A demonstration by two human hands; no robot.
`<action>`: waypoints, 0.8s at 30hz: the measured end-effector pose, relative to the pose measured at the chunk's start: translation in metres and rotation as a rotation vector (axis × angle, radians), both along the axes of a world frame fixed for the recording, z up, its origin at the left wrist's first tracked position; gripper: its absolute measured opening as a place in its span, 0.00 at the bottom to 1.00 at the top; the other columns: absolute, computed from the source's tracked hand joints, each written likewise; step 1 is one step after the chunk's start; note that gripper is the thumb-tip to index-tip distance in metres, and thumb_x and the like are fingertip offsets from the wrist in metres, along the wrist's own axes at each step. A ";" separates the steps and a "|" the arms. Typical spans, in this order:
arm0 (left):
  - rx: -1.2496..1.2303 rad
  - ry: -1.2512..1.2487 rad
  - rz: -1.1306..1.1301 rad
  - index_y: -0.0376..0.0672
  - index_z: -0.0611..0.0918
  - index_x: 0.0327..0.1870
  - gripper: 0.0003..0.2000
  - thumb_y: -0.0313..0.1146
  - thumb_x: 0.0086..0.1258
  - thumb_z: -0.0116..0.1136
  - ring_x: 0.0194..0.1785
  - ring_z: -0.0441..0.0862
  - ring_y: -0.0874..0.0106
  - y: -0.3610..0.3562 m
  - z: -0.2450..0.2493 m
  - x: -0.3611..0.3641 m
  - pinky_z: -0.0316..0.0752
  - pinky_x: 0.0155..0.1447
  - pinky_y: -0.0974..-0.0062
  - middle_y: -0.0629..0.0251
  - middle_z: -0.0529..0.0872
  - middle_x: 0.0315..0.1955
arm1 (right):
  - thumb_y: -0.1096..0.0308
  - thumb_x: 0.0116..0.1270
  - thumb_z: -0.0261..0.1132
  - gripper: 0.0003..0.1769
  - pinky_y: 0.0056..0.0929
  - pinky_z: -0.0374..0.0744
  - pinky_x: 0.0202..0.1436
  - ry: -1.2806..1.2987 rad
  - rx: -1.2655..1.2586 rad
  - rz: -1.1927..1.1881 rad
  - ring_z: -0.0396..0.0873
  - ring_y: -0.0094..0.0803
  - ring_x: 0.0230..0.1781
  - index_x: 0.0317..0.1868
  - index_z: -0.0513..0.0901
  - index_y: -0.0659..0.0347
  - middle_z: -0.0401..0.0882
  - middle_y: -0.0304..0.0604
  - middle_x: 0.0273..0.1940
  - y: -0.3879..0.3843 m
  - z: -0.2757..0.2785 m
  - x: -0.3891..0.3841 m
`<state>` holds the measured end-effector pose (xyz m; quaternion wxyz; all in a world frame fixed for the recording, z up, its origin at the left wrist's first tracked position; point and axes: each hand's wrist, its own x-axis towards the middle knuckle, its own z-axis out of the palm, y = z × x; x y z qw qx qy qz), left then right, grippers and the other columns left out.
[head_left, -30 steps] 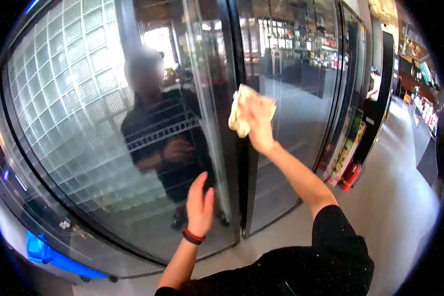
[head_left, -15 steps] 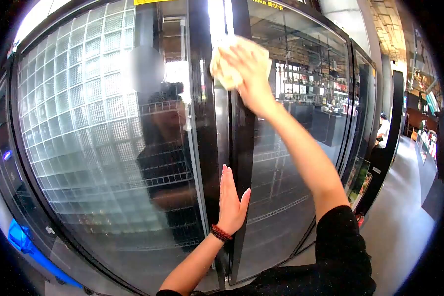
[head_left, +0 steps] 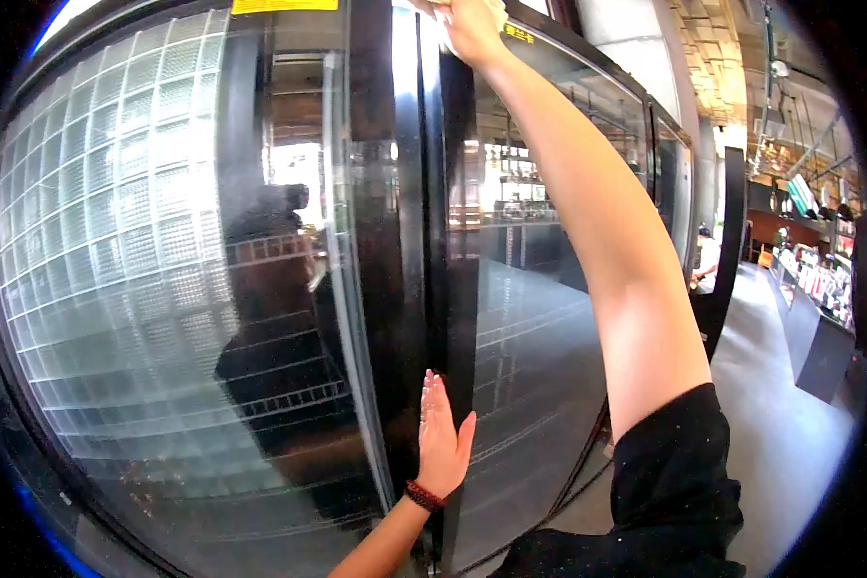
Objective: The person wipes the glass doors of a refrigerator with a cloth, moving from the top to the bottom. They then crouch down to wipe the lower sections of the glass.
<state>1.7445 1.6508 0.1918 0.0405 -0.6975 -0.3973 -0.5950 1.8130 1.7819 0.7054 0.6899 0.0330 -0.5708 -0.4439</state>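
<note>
High on the dark frame between two glass doors, my right hand [head_left: 470,29] is closed on a pale yellow cloth [head_left: 497,11], pressed near the top; part of the cloth is cut off by the picture's upper edge. Lower down, my left hand [head_left: 440,445] lies flat against the dark door frame [head_left: 462,318], fingers stretched upward and thumb apart, holding nothing. A beaded bracelet [head_left: 424,495] circles that wrist. The left glass door [head_left: 116,385] shows glass blocks and reflections; behind the right glass door [head_left: 539,299] wire shelves show faintly.
A yellow sticker [head_left: 284,5] is on the upper left frame. To the right, a grey floor [head_left: 751,385] runs alongside a dark counter [head_left: 819,347] with bottles. A person [head_left: 706,258] in white is partly visible farther back.
My right hand has moved up with the cloth, to the top of the view. The view has shifted slightly right; my left hand stays flat on the frame.
</note>
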 end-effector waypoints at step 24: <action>0.243 -0.509 0.563 0.35 0.60 0.72 0.24 0.32 0.78 0.36 0.75 0.54 0.61 0.040 0.022 0.079 0.45 0.76 0.66 0.56 0.59 0.73 | 0.34 0.68 0.44 0.37 0.47 0.75 0.47 0.096 -0.555 -0.174 0.81 0.56 0.42 0.44 0.82 0.61 0.82 0.60 0.35 0.078 0.008 0.242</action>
